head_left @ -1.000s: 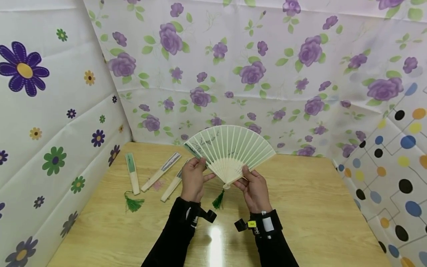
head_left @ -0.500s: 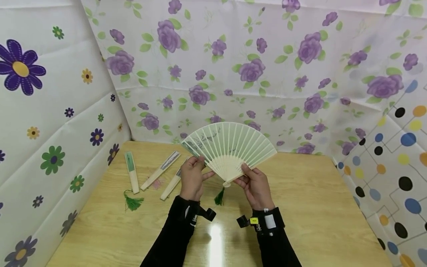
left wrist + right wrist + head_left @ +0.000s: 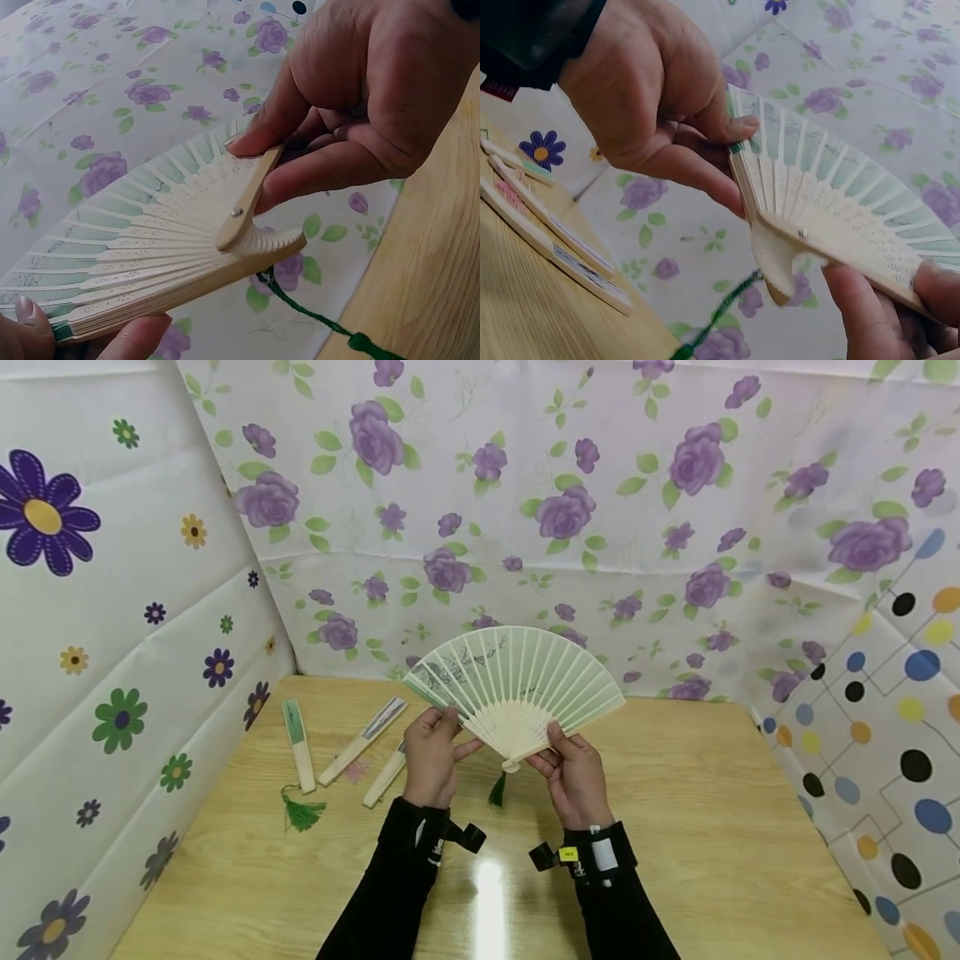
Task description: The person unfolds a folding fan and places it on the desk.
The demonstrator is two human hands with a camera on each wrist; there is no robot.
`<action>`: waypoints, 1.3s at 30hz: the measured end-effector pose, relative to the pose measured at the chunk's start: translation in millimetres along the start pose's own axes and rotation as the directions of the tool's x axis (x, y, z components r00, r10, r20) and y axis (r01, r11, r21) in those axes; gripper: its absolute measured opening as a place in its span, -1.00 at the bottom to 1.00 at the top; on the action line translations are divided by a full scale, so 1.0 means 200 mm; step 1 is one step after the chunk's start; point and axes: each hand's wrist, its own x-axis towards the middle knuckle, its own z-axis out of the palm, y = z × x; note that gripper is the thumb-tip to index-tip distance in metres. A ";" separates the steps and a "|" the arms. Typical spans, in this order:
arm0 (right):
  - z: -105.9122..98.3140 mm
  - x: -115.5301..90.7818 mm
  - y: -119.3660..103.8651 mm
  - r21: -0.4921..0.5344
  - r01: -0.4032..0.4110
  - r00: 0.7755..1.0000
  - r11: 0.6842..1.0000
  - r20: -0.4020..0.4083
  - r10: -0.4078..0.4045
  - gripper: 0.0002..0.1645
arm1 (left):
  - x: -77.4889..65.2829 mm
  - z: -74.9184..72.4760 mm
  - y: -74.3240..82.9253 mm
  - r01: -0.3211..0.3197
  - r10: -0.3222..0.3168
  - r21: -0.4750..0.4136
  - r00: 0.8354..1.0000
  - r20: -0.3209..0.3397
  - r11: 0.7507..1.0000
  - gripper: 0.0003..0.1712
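A pale green folding fan (image 3: 517, 685) with cream ribs and a dark plant print is spread in an arc above the table, its pivot toward the person. The left hand (image 3: 432, 758) pinches the left edge between thumb and fingers, where some ribs stay stacked together in the left wrist view. By the right outer rib, the right hand (image 3: 575, 781) grips the fan with its thumb (image 3: 251, 141) on the front face. From the pivot hangs a green tassel (image 3: 497, 790) on a cord.
Several folded fans lie on the wooden table (image 3: 697, 843) at left: a green one (image 3: 298, 746) with a green tassel (image 3: 303, 814), a grey-printed one (image 3: 363, 741), and another (image 3: 386, 777) partly behind the left hand. Floral cloth (image 3: 465, 510) stands behind the table.
Both hands keep hold of the spread fan, which rises slightly in the head view. The folded fans stay in place.
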 end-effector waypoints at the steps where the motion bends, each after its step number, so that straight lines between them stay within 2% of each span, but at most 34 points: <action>1: 0.00 0.00 0.00 -0.002 -0.005 1.000 1.000 0.006 0.005 -0.64 | 0.00 0.00 0.00 -0.001 0.001 0.000 1.000 0.002 1.000 -0.59; 4: -0.02 0.01 -0.01 -0.001 -0.025 0.999 1.000 0.031 0.025 -0.70 | -0.01 0.00 0.01 0.003 -0.003 -0.002 1.000 0.008 1.000 -0.60; 10: -0.04 0.02 -0.02 -0.002 -0.037 0.996 0.999 0.084 0.037 -0.64 | -0.02 0.00 0.00 0.010 -0.010 -0.004 1.000 0.005 1.000 -0.65; 18: 0.00 0.01 -0.01 0.038 -0.014 1.000 0.999 0.018 0.013 -0.62 | -0.01 0.00 0.01 0.001 -0.001 -0.025 1.000 -0.017 1.000 -0.73; 23: 0.00 0.01 -0.01 0.025 -0.007 1.000 1.000 0.029 0.007 -0.59 | 0.00 0.00 0.01 0.000 0.000 -0.034 1.000 -0.013 0.999 -0.69; 29: -0.02 0.01 -0.02 0.010 -0.008 0.999 1.000 0.034 0.008 -0.71 | 0.00 -0.01 0.01 0.002 -0.002 -0.035 1.000 -0.011 0.999 -0.67; 33: -0.02 0.01 -0.02 0.028 -0.013 1.000 1.000 0.015 0.013 -0.72 | 0.00 -0.01 0.00 -0.003 0.003 -0.039 1.000 -0.011 0.999 -0.68; 35: -0.01 0.01 -0.02 0.041 -0.015 1.000 0.999 0.005 0.015 -0.69 | 0.00 -0.01 0.01 -0.008 0.008 -0.043 1.000 -0.010 0.999 -0.69; 39: 0.00 0.01 -0.01 0.084 -0.019 1.000 0.996 0.004 0.019 -0.50 | 0.00 0.00 0.01 -0.014 0.013 -0.054 1.000 -0.011 0.998 -0.70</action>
